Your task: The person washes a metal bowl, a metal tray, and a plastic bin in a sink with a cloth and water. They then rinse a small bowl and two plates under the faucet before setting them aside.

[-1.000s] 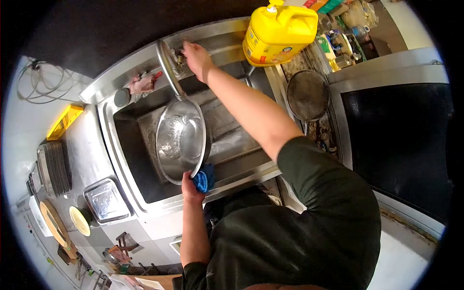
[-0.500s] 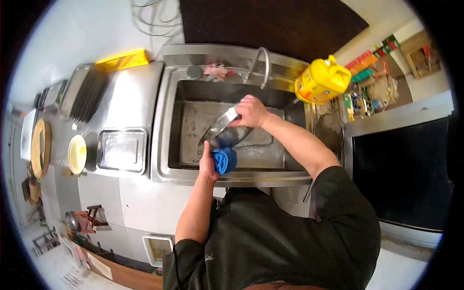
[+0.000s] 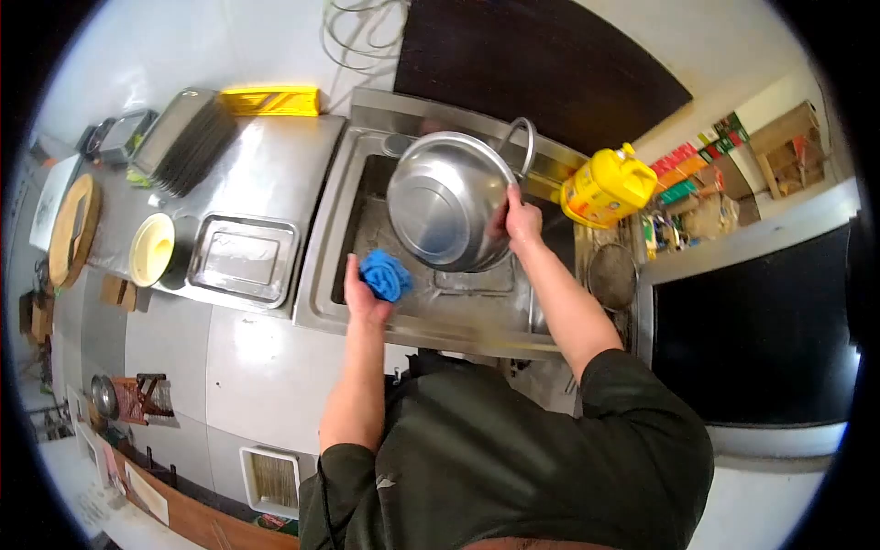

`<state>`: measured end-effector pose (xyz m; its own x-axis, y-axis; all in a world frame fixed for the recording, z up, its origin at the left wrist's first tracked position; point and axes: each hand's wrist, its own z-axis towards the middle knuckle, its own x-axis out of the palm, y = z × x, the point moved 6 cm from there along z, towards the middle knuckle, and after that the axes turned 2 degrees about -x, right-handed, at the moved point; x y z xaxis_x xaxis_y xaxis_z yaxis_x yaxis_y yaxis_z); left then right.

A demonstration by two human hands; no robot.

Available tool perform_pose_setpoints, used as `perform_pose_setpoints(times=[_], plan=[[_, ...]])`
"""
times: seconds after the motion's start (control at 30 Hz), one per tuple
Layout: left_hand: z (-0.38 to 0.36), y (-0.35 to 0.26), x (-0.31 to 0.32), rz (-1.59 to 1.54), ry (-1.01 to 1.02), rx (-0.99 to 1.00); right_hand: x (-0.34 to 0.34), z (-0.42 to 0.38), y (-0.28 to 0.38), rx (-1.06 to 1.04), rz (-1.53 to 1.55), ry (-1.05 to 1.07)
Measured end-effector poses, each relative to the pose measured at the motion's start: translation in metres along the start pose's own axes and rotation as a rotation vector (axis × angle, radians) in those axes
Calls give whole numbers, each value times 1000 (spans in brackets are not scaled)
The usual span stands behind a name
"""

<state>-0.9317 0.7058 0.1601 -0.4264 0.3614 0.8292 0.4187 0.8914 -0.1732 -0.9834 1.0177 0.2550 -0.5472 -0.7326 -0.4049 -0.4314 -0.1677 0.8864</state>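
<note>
My right hand [image 3: 522, 223] grips the rim of a large stainless steel bowl [image 3: 440, 197], which is tilted up over the sink [image 3: 323, 266]. Bunched in my left hand [image 3: 365, 298] is a blue cloth [image 3: 385, 275], with the thumb along its side. That hand is at the lower left of the bowl, above the sink's near left part, and the cloth is apart from the bowl. Behind the bowl, a curved faucet [image 3: 530, 147] rises at the sink's back edge and is partly hidden.
A yellow jug [image 3: 607, 188] stands at the sink's back right corner. On the left counter are a metal tray [image 3: 243, 259], a pale yellow bowl [image 3: 152, 249], stacked dark trays [image 3: 188, 142] and a round wooden board [image 3: 75, 229]. A round strainer-like item [image 3: 611, 275] lies right of the sink.
The steel bowl has been raised and turned, so its broad round face now shows. My right hand has moved right and down with it. My left hand and the cloth have shifted left, away from the bowl.
</note>
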Motion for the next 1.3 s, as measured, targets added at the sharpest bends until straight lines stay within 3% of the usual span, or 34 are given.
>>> perform_pose_setpoints(times=[0.1, 0.17, 0.37, 0.6, 0.7, 0.73, 0.77, 0.83, 0.97, 1.03, 1.17, 1.27, 1.3], plan=[[2, -12, 8, 2, 89, 2, -8, -29, -18, 88, 286, 93], [10, -17, 7, 9, 12, 25, -14, -30, -36, -27, 299, -1], [47, -13, 8, 28, 80, 60, -27, -90, -2, -157, 256, 95], [48, 3, 20, 123, -86, 241, -37, -117, 26, -395, -3, 180], [52, 10, 6, 68, -46, 121, -42, -118, 35, -380, 17, 194], [52, 11, 0, 70, -43, 98, -49, -111, 41, -490, -155, 70], [55, 11, -7, 43, -49, 67, -52, -111, 49, -421, -53, 90], [48, 8, -13, 59, -107, 92, -67, -105, 68, -564, -158, -70], [45, 3, -20, 63, -133, 109, -78, -80, 72, -646, -7, -149], [38, 3, -14, 62, -114, 106, -71, -72, 70, -526, -143, -121], [41, 3, -26, 81, -111, 98, -65, -66, 88, -527, -354, -185], [37, 1, -37, 91, -148, 90, -64, -56, 88, -460, -127, -179], [40, 2, -43, 96, -177, 89, -57, -52, 89, -456, -198, -169]])
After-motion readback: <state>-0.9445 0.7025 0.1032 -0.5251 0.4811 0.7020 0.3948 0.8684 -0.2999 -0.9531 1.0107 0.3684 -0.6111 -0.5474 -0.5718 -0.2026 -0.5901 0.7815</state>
